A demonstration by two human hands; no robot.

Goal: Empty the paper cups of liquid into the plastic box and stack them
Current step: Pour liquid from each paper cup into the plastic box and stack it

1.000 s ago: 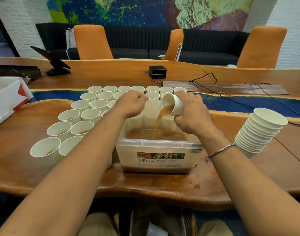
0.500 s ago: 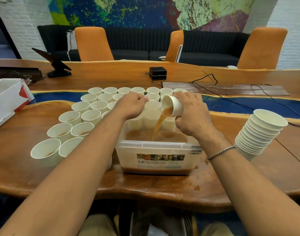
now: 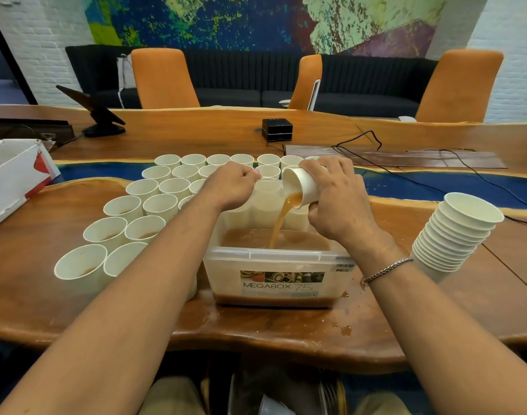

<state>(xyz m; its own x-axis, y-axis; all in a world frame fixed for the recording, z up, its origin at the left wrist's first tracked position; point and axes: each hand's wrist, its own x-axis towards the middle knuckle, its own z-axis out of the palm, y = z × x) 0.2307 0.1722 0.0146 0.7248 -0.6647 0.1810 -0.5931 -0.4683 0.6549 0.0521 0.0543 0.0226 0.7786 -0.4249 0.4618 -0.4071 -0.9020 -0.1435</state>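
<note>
Wooden bench (image 3: 31, 265) under your arms, spotted with spills near the box (image 3: 271, 254); your right hand (image 3: 340, 202) has its fingers (image 3: 323, 167) wrapped round a tilted cup (image 3: 301, 187), and brown liquid pours from it into the box below; your left hand (image 3: 229, 187) is curled at the box's far left corner, and I cannot tell what, if anything, it grips; the stack (image 3: 456, 232) of emptied cups leans at your right; left of and behind the box, many upright cups (image 3: 115, 232) wait, several showing liquid; you're well short of halfway, I'd judge.
</note>
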